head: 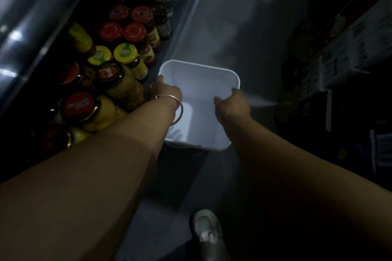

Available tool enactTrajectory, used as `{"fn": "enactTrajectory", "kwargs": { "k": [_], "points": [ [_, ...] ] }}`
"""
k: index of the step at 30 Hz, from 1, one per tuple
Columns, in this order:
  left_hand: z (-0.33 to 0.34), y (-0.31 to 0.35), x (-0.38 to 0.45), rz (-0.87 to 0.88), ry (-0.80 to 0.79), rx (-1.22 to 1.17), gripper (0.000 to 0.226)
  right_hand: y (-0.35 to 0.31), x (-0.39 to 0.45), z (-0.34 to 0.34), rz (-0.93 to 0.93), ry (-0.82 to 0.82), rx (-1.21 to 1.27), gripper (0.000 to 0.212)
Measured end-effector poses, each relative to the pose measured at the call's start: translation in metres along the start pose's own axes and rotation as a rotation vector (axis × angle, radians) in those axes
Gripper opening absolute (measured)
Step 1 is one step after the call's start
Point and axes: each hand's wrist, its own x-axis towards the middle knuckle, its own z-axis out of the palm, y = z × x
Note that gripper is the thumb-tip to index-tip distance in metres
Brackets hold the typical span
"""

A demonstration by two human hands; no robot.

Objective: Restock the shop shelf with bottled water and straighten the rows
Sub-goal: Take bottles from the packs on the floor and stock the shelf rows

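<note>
A white plastic bin (pixel 197 70) sits low over the dim aisle floor, and I see nothing inside it. My left hand (pixel 165 90), with a silver bangle on the wrist, grips its left rim. My right hand (pixel 232 101) grips the right rim. The bin sits right beside the low shelf (pixel 31 17) on the left. No water bottle is clearly in view.
Jars (pixel 125 53) with red and yellow lids fill the low shelf on the left, with dark bottles (pixel 163 21) behind them. Printed cartons (pixel 347 48) stand on the right. My light shoe (pixel 206 229) is on the grey floor below the bin.
</note>
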Motion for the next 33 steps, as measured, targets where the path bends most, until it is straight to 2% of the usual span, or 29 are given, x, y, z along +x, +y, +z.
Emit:
{"fn": "enactTrajectory", "kwargs": {
  "k": [4,8,13,18,22,28,33],
  "points": [
    [-0.041,0.010,-0.055,0.073,0.009,-0.069,0.052,-0.016,-0.066,-0.026,-0.159,0.017,-0.057,0.057],
    [-0.091,0.022,-0.131,0.158,0.013,-0.127,0.046,-0.027,-0.140,-0.047,-0.320,0.037,0.028,0.063],
    [-0.148,0.020,-0.217,0.187,-0.011,-0.260,0.045,-0.030,-0.228,-0.075,-0.410,-0.067,0.130,0.064],
    [-0.192,0.002,-0.283,0.154,-0.037,-0.365,0.043,-0.020,-0.295,-0.088,-0.484,-0.146,0.083,0.061],
    [-0.226,-0.030,-0.327,0.127,0.023,-0.311,0.049,-0.007,-0.336,-0.093,-0.485,-0.202,-0.105,0.063],
    [-0.266,-0.100,-0.385,0.105,0.040,-0.150,0.051,0.033,-0.407,-0.092,-0.673,-0.274,-0.480,0.057],
    [-0.292,-0.170,-0.420,0.092,0.022,-0.029,0.054,0.071,-0.460,-0.065,-0.787,-0.342,-0.708,0.058]
  ]
}}
